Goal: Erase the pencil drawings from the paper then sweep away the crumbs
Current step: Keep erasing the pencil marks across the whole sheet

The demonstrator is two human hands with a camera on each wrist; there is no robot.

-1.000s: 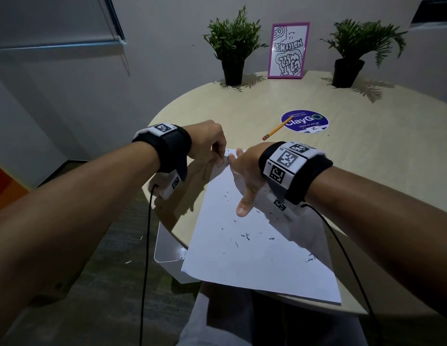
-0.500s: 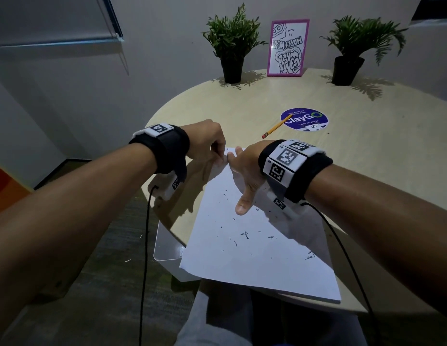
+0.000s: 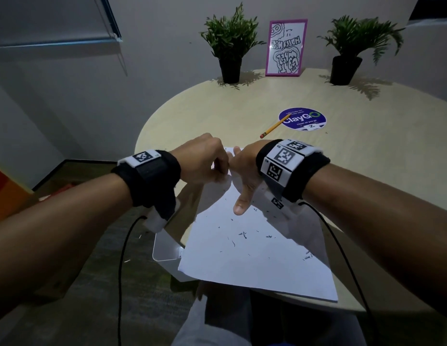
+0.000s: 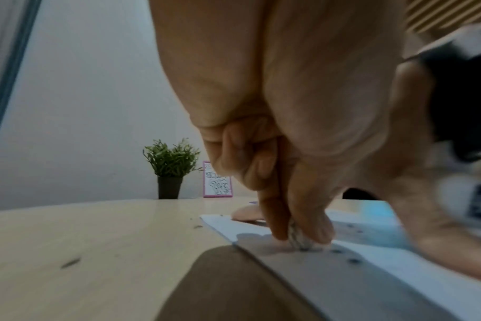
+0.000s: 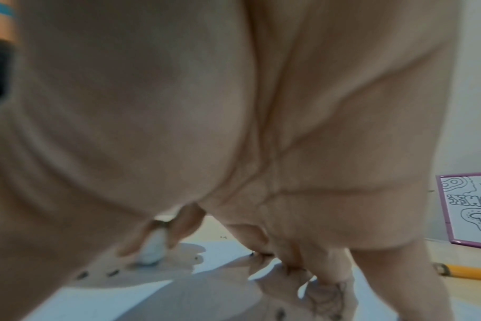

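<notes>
A white paper sheet (image 3: 254, 258) lies on the round table (image 3: 367, 171) and overhangs its near edge. Dark eraser crumbs (image 3: 242, 234) are scattered over the sheet. My left hand (image 3: 223, 168) pinches a small white eraser (image 4: 299, 239) between thumb and fingers and presses it on the paper near the far left corner. The eraser (image 5: 151, 249) also shows in the right wrist view. Just to its right, my right hand (image 3: 242, 176) rests on the paper with fingers down and thumb stretched toward me, holding nothing. No pencil marks can be made out on the sheet.
A yellow pencil (image 3: 272, 128) lies beyond my hands beside a round purple sticker (image 3: 302, 119). Two potted plants (image 3: 230, 46) (image 3: 352, 48) and a pink-framed drawing (image 3: 286, 47) stand at the table's far edge. A pale flat panel (image 3: 165, 248) juts out below the table's left edge.
My left hand has slid a little toward me over the paper with the eraser. The right hand has stayed in place on the sheet.
</notes>
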